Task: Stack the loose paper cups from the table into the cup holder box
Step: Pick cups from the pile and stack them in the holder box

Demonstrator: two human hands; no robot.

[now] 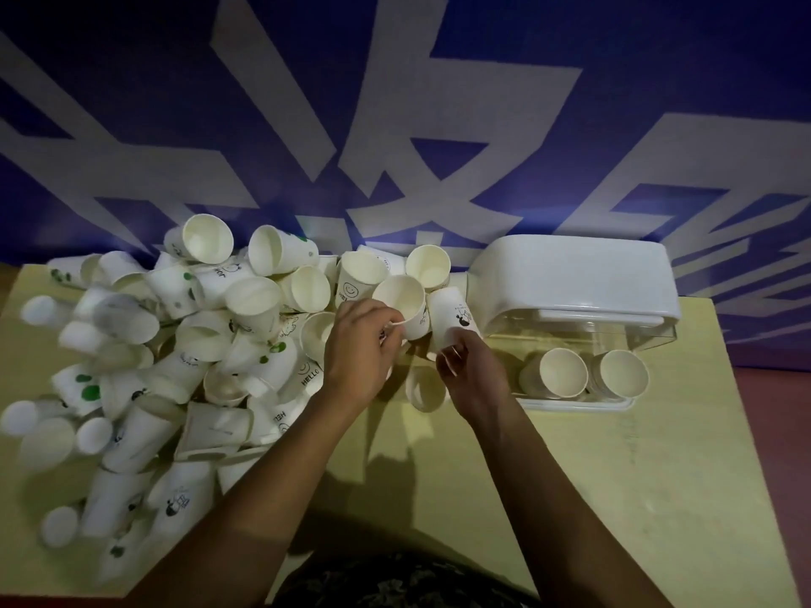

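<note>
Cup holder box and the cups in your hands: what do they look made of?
Cup holder box: looks like plastic, with a glossy white lid and a clear base that shows the stacked cups inside. Cups in the left hand and right hand: likely thin matte paper, with rolled rims and printed pictures.

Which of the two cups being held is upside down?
The cup in the right hand, printed cup, shows its base; the left hand holds an open-mouthed cup.
</note>
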